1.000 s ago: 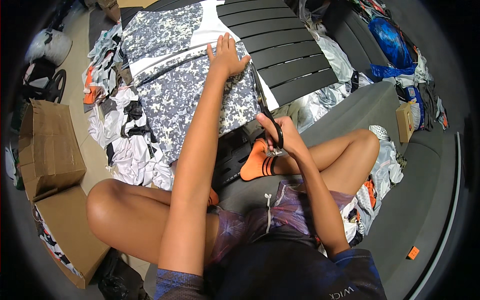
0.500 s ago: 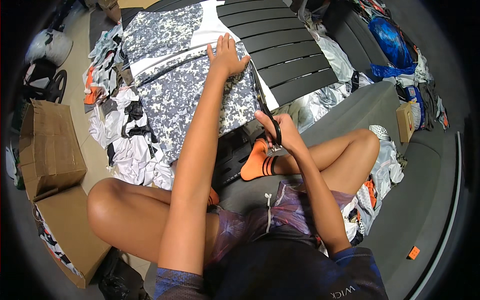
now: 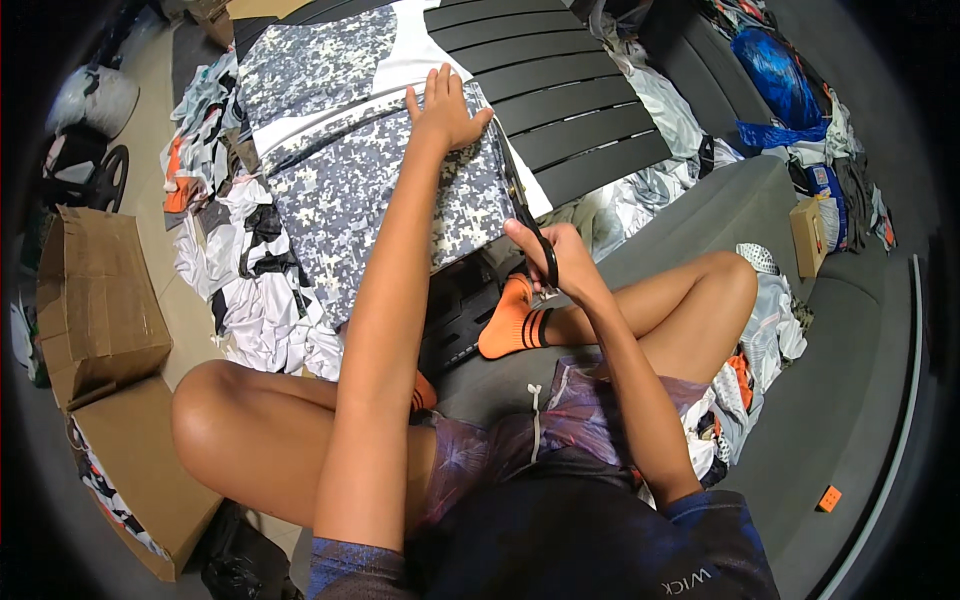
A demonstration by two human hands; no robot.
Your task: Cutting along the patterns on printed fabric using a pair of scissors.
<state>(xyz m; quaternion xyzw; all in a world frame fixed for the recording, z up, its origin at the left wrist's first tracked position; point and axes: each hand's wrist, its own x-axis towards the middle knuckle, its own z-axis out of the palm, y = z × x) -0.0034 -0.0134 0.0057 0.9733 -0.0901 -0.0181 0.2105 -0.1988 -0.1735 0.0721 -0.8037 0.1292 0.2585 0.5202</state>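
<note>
Grey, white and cream pixel-camouflage fabric (image 3: 340,185) with white parts lies on a black slatted table (image 3: 570,95) and hangs over its near edge. My left hand (image 3: 446,112) rests on the fabric near its right edge, fingers spread and holding nothing. My right hand (image 3: 555,258) grips black-handled scissors (image 3: 529,217) at the table's near right corner. The blades point away from me along the fabric's right edge, where a white strip (image 3: 533,187) shows beside them. How far apart the blades are is hard to see.
Heaps of fabric scraps (image 3: 265,290) lie left of the table, near an open cardboard box (image 3: 105,300). A grey sofa (image 3: 700,215) runs along the right, with more scraps (image 3: 770,310), a blue plastic bag (image 3: 775,80) and a small orange block (image 3: 829,499) on it.
The whole view has shifted slightly, moving the table and fabric a little to the left. Both hands keep nearly the same places, the right one still on the scissors.
</note>
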